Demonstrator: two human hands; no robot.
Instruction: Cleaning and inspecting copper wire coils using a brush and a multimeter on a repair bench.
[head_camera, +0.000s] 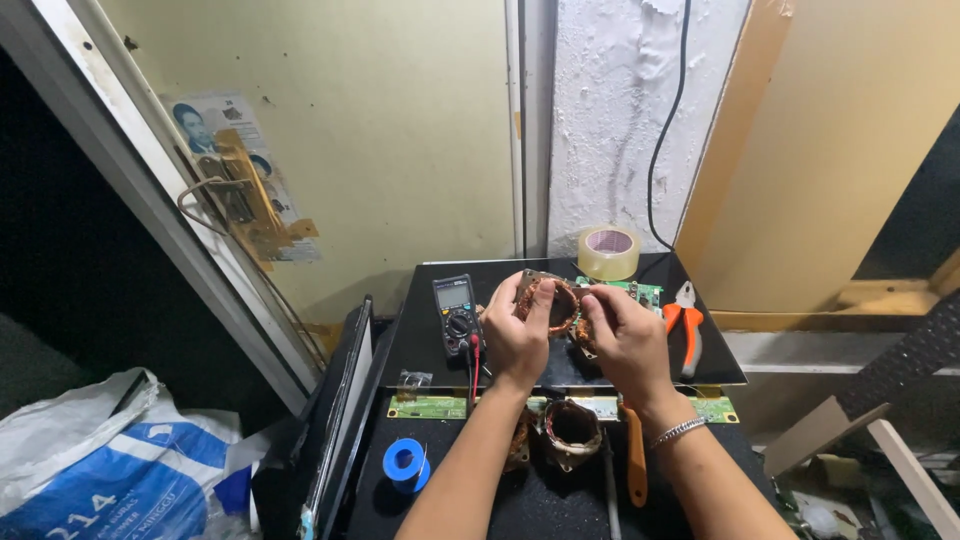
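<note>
Both my hands hold up a ring-shaped motor stator (556, 303) wound with copper wire, above a black panel (420, 330). My left hand (515, 335) grips its left side with the thumb over the windings. My right hand (625, 340) grips its right side; a silver bracelet (677, 432) sits on that wrist. A green circuit board (640, 291) lies just behind the stator. A second copper-wound stator (572, 432) rests on the black surface below my wrists.
A multimeter (457, 312) with red and black leads lies left of my hands. Orange-handled pliers (686, 322) lie at right, a tape roll (608, 252) behind. A blue spool (405, 464), an orange-handled tool (635, 458) and a long green board strip (430, 407) are nearer me. A blue-and-white sack (100, 470) sits lower left.
</note>
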